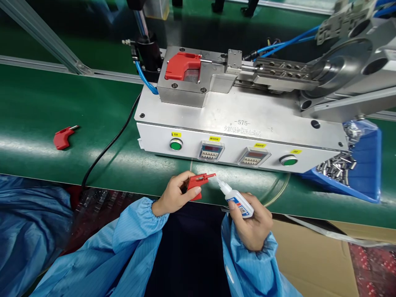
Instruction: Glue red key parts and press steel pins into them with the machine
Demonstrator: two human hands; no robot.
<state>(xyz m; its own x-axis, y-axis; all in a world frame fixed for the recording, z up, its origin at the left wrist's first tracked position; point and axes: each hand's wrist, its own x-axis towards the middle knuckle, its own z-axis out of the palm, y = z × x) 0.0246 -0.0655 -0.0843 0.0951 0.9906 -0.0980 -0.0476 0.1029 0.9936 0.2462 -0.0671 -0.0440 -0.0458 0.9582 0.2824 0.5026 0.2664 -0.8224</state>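
My left hand (175, 194) is closed around a small red plastic part (198, 182), its thin end pointing right. My right hand (252, 222) grips a small white glue bottle (236, 198) with a blue and red label. The bottle's nozzle points up and left, almost touching the tip of the red part. Both hands hover at the near edge of the green belt (37, 123), just in front of the metal machine (241, 123). Another red part (182, 66) sits in the machine's fixture at its top left.
A finished red part with a metal pin (64, 137) lies on the belt at the left. A blue tray (365, 165) of small metal pins stands at the right. A black cable (108, 146) crosses the belt. Cardboard box (312, 255) at lower right.
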